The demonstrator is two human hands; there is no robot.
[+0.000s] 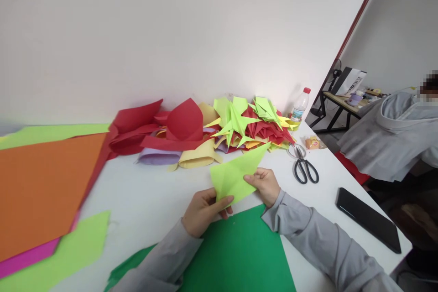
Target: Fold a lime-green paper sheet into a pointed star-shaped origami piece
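Observation:
A light green folded sheet, paper or thin felt, is held up above the table between both hands. My left hand pinches its lower left edge, thumb on top and fingers beneath. On the right side, my right hand grips the same sheet with the thumb on its face. One corner of the sheet points up and to the right. Below my hands lies a dark green sheet, partly covered by my left sleeve. Star-like light green folded shapes are piled just behind the held piece.
Orange sheets stack at left. Red folded pieces stand against the wall. On the right are black-handled scissors, a wrapped snack, a bottle and a black phone. Another person in grey is beyond the table.

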